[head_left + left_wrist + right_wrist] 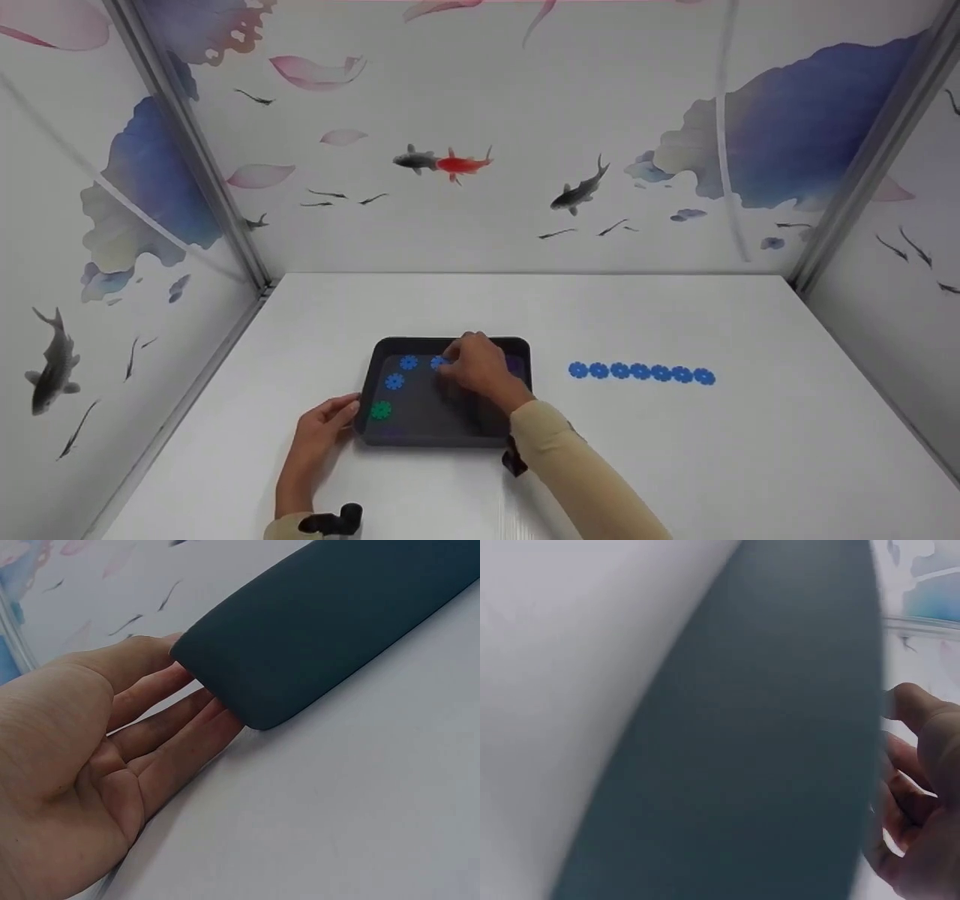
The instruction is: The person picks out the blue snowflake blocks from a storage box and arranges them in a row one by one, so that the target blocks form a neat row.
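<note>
A dark rectangular tray (pixel 420 433) lies on the white table. My left hand (pixel 321 439) is at its left side, with fairly straight fingers touching the outer wall and the thumb at the rim in the left wrist view. Over the far part of the tray, my right hand (pixel 480 365) has bent fingers and pinches a blue flower-shaped disc (pixel 437 363) near the tray floor. To its left lie two more blue discs (pixel 408 362) and a green disc (pixel 381 410). The tray wall (pixel 735 727) hides the right fingertips in the right wrist view.
Right of the tray, a row of several blue discs (pixel 640 371) lies on the white table (pixel 675 465). A purple disc (pixel 513 364) shows near the tray's far right corner. Printed wall panels (pixel 510 90) with metal posts (pixel 862 157) enclose the table.
</note>
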Demonstrator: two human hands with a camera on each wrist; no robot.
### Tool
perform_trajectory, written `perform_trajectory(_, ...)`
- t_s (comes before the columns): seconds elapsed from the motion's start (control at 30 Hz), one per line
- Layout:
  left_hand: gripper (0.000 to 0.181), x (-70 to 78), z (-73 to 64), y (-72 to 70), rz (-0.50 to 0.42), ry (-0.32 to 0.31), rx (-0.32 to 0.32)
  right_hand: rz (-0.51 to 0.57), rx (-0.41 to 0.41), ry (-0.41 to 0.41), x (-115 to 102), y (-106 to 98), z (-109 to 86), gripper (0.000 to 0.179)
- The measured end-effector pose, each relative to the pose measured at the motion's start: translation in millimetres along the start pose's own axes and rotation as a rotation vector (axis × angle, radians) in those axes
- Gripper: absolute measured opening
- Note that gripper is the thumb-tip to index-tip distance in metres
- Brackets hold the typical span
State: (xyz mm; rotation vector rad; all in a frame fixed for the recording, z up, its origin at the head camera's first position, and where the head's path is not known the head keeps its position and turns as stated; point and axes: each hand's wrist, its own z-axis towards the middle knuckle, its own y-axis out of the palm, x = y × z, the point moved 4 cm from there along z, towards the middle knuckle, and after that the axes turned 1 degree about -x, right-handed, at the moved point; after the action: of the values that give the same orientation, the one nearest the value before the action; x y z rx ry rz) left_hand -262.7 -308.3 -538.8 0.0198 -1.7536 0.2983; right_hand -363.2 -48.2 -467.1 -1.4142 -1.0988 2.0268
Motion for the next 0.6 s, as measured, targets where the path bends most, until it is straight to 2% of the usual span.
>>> perform_trajectory(0.13, 0.053, 1.2, -0.2, -0.2, 0.023, -0.02, -0.003, 0.035, -0.001, 0.006, 6.1, -12.5, -4.0, 0.029)
perform_trajectory(0.23, 0.056, 3.4, 0.0, -0.8, 0.03, -0.011, -0.006, 0.044, 0.011, -0.001, 10.7, -21.8, -6.0, 0.028)
perform_trajectory(0.4, 0.053, 4.7, -0.5, -0.5, 0.004, 0.001, -0.014, 0.056, 0.023, -0.001, 20.9, -33.6, -11.6, 0.027)
perform_trajectory(0.6, 0.052, 1.1, -2.1, 1.3, -0.009, -0.025, -0.014, 0.043, 0.022, 0.009, 35.5, -46.2, -19.6, 0.027)
